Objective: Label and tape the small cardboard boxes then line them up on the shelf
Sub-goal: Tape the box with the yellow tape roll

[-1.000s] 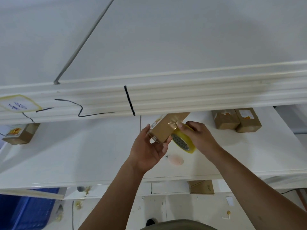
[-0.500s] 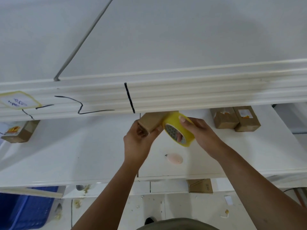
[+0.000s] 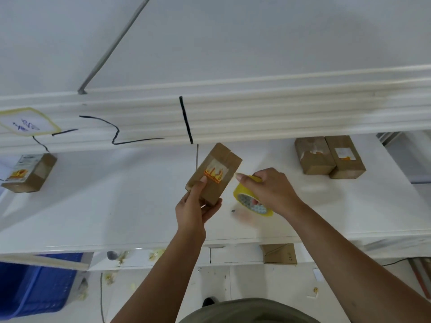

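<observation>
Grips the box in the left hand, fingers curled round its lower end, above the shelf. Tilts it, long axis up and slightly right, away from the wrist, label side toward the camera. Clutches the tape in the right hand, fingers wrapped over the roll, thumb tip just beside the box's right edge. Probably mid-taping. Likely calls for a strip drawn leftward across the box by the right hand, the nearer to that edge. Elsewhere on the shelf: a pair of boxes touching, well right; a lone box far left.
</observation>
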